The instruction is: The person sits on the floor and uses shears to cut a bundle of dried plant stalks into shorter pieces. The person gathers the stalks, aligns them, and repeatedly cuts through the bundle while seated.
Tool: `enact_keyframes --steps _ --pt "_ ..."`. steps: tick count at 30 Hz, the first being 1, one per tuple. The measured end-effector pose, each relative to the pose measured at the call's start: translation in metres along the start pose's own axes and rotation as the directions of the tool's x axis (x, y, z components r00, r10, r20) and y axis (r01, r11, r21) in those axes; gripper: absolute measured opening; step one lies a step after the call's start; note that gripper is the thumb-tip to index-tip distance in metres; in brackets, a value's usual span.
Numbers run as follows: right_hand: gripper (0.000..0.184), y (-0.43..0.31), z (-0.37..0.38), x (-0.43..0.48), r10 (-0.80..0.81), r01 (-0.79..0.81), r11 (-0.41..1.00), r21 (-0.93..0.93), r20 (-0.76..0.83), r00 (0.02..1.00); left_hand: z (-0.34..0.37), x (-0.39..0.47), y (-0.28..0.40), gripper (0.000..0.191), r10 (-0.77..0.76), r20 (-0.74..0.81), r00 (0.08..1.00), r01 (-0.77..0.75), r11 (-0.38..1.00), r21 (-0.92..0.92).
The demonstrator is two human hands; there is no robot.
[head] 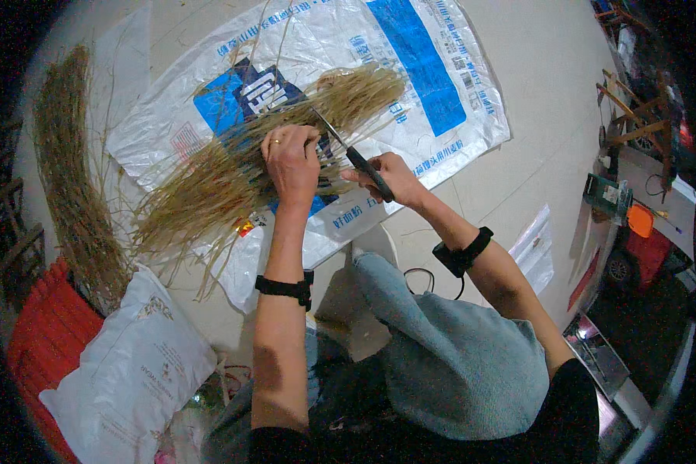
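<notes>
A loose bundle of dry plant stalks (209, 174) lies across a white woven sack (377, 35) printed in blue. My left hand (293, 162), with a ring on one finger, rests on the stalks near the middle, its fingers curled over them; how firmly it grips is hidden. My right hand (391, 180) is closed around the black handle of a long, thin-bladed tool (372, 174), which looks like a knife. The metal blade reaches up and left over the stalks, just right of my left hand. A shorter heap of stalk ends (362, 95) lies beyond the blade.
Another long bundle of stalks (66, 156) lies on the floor at the left. A white stuffed bag (133, 377) leans beside a red ribbed object (58, 348) at lower left. On the right stand a wooden frame (644, 130) and an orange object (640, 220).
</notes>
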State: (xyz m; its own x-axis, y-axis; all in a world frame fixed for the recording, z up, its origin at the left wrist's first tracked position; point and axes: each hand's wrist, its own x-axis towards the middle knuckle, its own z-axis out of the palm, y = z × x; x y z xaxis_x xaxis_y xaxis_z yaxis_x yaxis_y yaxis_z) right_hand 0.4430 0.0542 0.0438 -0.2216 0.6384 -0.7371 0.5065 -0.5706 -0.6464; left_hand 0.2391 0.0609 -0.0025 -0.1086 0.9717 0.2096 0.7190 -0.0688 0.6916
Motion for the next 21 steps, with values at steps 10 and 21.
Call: enact_keyframes --steps 10,21 --pt "0.068 -0.004 -0.011 0.016 0.068 -0.070 0.997 0.032 0.074 0.995 0.002 0.000 -0.001 0.015 0.010 0.017 1.000 -0.010 1.000 0.006" --pt "0.060 -0.001 -0.007 -0.001 0.131 -0.131 0.991 -0.006 0.004 0.991 -0.005 0.004 0.003 0.011 0.015 0.026 1.000 -0.013 0.998 -0.065"
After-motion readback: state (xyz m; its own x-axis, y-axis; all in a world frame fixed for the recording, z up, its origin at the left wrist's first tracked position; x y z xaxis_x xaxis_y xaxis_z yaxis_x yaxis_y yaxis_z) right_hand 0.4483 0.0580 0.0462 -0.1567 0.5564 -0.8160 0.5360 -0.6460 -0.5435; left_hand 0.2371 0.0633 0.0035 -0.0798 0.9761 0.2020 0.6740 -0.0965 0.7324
